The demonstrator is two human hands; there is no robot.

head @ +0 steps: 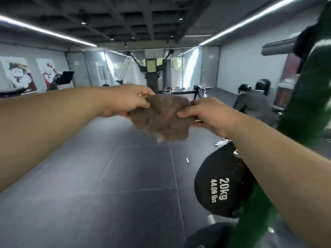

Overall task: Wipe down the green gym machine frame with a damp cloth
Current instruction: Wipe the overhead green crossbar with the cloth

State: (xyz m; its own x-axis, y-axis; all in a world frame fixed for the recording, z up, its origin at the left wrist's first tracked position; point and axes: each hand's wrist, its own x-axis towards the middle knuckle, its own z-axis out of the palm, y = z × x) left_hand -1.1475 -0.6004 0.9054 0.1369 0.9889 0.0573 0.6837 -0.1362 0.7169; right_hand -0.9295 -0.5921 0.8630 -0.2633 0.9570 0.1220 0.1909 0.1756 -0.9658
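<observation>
Gym floor (107,176); cloth (161,119) crosswise between hands (125,102) (207,115)

- Floor (107,176): dark mat tiles with thin pale seams, spread below the fingers (143,94) of the left hand (125,102) and the fingers (197,103) of the right hand (207,115).
- Small white stick (187,161): lies near a seam, well below the right fingers.
- White scraps (221,142): below and right of those fingers.
- Black stand (197,91): stands beyond the right fingers.

Dark rubber floor (111,176), grey walls (241,65), posters (19,74), ceiling light strips (46,32).
</observation>
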